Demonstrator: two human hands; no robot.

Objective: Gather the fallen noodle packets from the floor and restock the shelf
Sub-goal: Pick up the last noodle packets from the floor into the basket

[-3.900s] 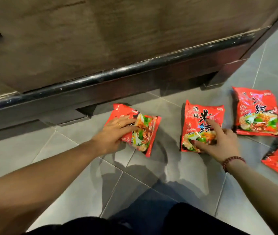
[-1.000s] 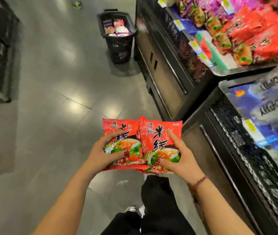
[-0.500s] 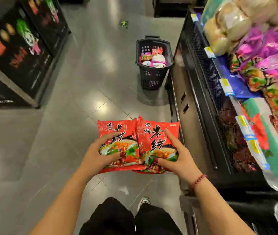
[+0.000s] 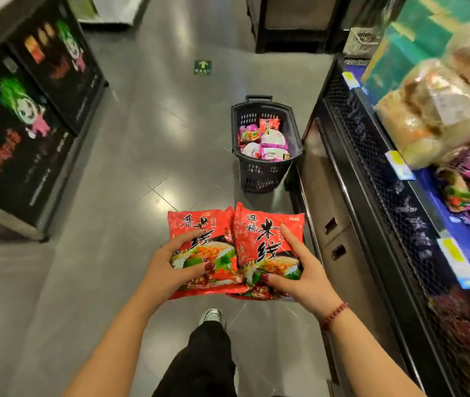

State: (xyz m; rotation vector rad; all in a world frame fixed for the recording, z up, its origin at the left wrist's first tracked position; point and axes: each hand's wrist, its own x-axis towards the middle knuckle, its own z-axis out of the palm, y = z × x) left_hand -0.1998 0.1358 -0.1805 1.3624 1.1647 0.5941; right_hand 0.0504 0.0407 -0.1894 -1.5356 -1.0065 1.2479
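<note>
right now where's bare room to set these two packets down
Bare floor between the black display stand and the basket. Crowded: the shelf on the right is mostly covered with bags, and the basket holds packets too.

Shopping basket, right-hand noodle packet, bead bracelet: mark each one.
Shopping basket (image 4: 262, 174), head view, front mesh wall.
Right-hand noodle packet (image 4: 268, 224), head view, upper red face.
Bead bracelet (image 4: 335, 314), head view, beads at right wrist.

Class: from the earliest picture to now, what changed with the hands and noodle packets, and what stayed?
Both packets were lifted off the floor and carried beside the shelf. The left hand grips the left packet, the right hand the right packet. Unchanged: each hand keeps its own packet.
</note>
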